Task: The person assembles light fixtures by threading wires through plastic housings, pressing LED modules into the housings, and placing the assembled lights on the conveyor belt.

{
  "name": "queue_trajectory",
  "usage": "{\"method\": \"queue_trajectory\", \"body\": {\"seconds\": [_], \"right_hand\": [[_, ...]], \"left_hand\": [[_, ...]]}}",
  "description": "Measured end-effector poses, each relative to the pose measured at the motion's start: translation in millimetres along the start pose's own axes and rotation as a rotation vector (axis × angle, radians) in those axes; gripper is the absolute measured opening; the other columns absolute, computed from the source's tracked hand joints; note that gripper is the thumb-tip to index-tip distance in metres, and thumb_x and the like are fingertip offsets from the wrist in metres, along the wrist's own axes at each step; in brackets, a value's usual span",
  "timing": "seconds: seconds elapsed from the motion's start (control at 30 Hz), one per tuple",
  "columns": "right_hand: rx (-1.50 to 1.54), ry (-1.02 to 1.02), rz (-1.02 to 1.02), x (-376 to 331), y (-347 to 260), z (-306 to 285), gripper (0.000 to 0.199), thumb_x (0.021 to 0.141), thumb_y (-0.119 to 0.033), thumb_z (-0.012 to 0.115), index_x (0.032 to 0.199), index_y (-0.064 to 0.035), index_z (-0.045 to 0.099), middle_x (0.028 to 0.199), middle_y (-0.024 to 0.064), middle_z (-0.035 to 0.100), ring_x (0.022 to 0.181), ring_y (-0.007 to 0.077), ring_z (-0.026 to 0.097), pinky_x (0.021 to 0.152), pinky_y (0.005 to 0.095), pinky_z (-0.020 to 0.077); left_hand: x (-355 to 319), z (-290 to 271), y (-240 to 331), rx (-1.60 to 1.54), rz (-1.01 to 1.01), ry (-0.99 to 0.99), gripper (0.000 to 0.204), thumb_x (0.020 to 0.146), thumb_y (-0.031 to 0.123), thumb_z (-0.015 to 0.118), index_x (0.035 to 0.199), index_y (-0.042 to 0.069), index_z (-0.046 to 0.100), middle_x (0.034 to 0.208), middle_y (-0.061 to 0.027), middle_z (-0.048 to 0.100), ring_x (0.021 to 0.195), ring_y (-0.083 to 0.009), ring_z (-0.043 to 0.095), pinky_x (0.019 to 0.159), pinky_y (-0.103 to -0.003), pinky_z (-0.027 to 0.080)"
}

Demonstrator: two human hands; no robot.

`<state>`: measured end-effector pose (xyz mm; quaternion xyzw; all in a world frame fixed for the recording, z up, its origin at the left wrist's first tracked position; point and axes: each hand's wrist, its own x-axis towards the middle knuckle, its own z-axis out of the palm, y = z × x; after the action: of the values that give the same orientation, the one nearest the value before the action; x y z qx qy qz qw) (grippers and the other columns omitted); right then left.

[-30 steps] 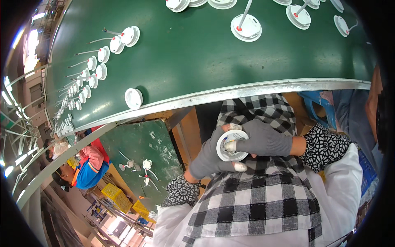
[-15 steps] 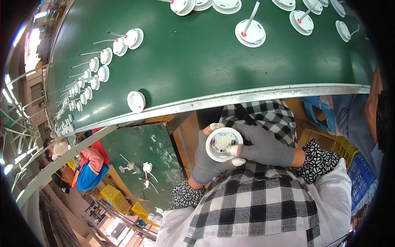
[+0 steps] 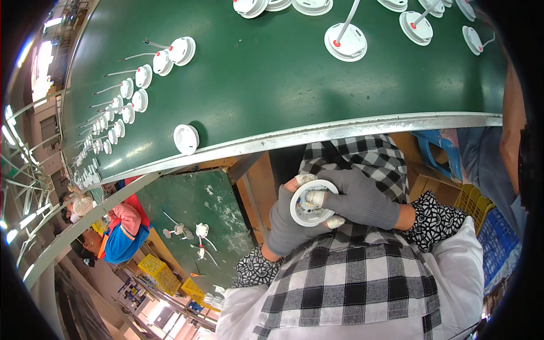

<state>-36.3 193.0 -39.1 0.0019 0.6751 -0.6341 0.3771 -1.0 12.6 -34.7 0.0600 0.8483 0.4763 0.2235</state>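
Above my lap I hold a round white downlight housing (image 3: 296, 212), its face with a circuit board tilted toward me. My left hand (image 3: 283, 224), in a grey glove with taped fingertips, is closed round its left side and underside. From the right, my right hand (image 3: 365, 201), gloved the same way, grips the rim with its taped thumb pressed inside on the board. That thumb hides part of the board. Nearest on the green table (image 3: 255, 85), close to its metal edge, another white round housing (image 3: 186, 139) stands tilted.
Rows of white lamp bodies with wires (image 3: 182, 51) stretch along the table's left; more stand at the far side. Lower left, a second green surface (image 3: 192, 198) bears wired parts and orange-handled scissors (image 3: 197, 275). A co-worker (image 3: 124, 232) sits beyond; another person's arm (image 3: 511, 124) shows right.
The held housing has tilted and shifted slightly right, so its board shows less. My right thumb has moved farther up inside it.
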Motion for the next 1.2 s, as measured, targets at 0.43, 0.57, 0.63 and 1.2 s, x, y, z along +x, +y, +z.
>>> {"method": "queue_trajectory", "body": {"seconds": [0.43, 0.57, 0.63, 1.2], "right_hand": [[0.003, -0.026, -0.041, -3.6, -2.3, -8.9, 0.034, 0.085, -0.029, 0.057, 0.109, -0.0047, 0.064, 0.089, 0.0134, 0.068, 0.082, 0.021, 0.067, 0.075, 0.0323, 0.0508], [-0.057, -0.192, 0.111, 0.3, -31.4, -24.8, 0.038, 0.084, -0.031, 0.058, 0.106, -0.0011, 0.065, 0.082, 0.0153, 0.068, 0.074, 0.0218, 0.068, 0.072, 0.033, 0.0513], [-0.049, -0.199, 0.067, 1.7, -29.3, -25.4, 0.038, 0.083, -0.031, 0.058, 0.105, -0.0002, 0.064, 0.083, 0.0155, 0.068, 0.075, 0.0219, 0.068, 0.072, 0.0332, 0.0513], [-0.106, -0.06, -0.138, 4.2, -2.2, -11.0, 0.036, 0.08, -0.03, 0.064, 0.099, 0.001, 0.064, 0.085, 0.0186, 0.067, 0.082, 0.0281, 0.068, 0.075, 0.0358, 0.0518]], "left_hand": [[10.0, -15.8, 2.9, -0.234, -0.139, -0.193, 0.093, 0.057, 0.025, 0.092, 0.127, 0.004, 0.034, 0.117, -0.0097, 0.053, 0.109, -0.0181, 0.057, 0.092, -0.033, 0.049], [9.4, -26.3, 3.3, -0.371, -0.097, -0.272, 0.098, 0.057, 0.022, 0.092, 0.132, 0.004, 0.031, 0.119, -0.0087, 0.053, 0.112, -0.0189, 0.055, 0.098, -0.033, 0.046], [6.6, -21.4, 0.6, -0.42, -0.079, -0.229, 0.097, 0.057, 0.021, 0.092, 0.132, 0.004, 0.032, 0.12, -0.0089, 0.052, 0.112, -0.019, 0.055, 0.098, -0.033, 0.045], [2.1, -11.3, -3.2, -0.119, 0.004, -0.159, 0.102, 0.054, 0.033, 0.093, 0.13, 0.001, 0.033, 0.117, -0.0126, 0.055, 0.106, -0.0211, 0.059, 0.092, -0.033, 0.05]]}}
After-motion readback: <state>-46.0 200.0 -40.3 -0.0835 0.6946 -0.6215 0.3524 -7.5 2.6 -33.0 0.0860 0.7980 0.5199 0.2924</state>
